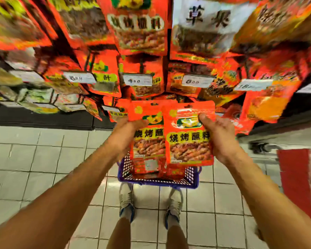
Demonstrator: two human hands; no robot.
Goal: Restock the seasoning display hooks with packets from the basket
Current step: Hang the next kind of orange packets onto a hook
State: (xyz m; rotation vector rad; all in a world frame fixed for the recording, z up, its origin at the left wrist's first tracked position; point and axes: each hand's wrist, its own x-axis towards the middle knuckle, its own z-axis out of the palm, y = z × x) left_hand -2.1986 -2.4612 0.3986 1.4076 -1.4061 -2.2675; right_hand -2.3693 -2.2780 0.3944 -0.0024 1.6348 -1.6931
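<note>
Right hand (221,139): thumb pressed on the front of a red barbecue seasoning packet (188,135), fingers hidden behind it, gripping its right edge. Left hand (126,135): thumb on the front left edge of a second identical packet (147,139), fingers behind, gripping it. The right packet overlaps the left one's right side; both upright, labels facing the camera. Both are held directly above the purple basket (158,183), which sits on the tiled floor (34,159) just ahead of the person's sneakers (127,202). More red packets lie inside the basket. Above the basket: hanging seasoning display (140,31), blurred, with white price tags (137,80).
</note>
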